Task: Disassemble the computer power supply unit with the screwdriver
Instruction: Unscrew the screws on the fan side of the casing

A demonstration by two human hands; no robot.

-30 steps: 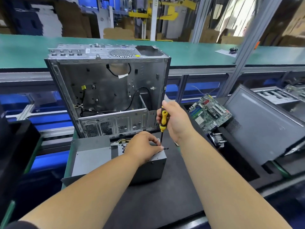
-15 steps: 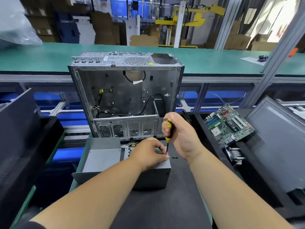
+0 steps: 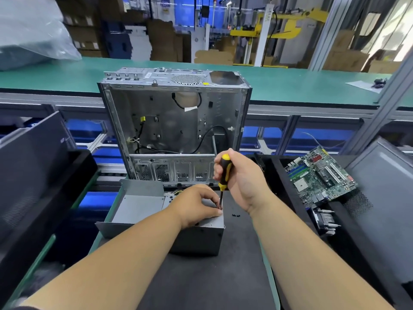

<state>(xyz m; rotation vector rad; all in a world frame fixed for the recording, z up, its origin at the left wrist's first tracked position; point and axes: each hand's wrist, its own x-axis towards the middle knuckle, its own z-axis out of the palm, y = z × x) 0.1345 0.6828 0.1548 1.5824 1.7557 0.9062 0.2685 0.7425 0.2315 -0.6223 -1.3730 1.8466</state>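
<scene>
The grey metal power supply unit lies on the black mat in front of me. My left hand rests on its top, fingers curled over the far right corner beside the screwdriver's shaft. My right hand grips the yellow and black screwdriver upright, its tip down on the unit's top right corner. A grey sheet-metal cover lies against the unit's left side. Two small black screws lie on the mat just right of the unit.
An empty computer case stands open just behind the unit. A green motherboard lies in a black tray at right, with a dark side panel beyond it. Another dark panel leans at left. A green conveyor runs behind.
The view has shifted so the bench sits further right and lower in frame. Both hands stay on the unit's right corner with the screwdriver upright; the handle shows turned slightly in my right hand.
</scene>
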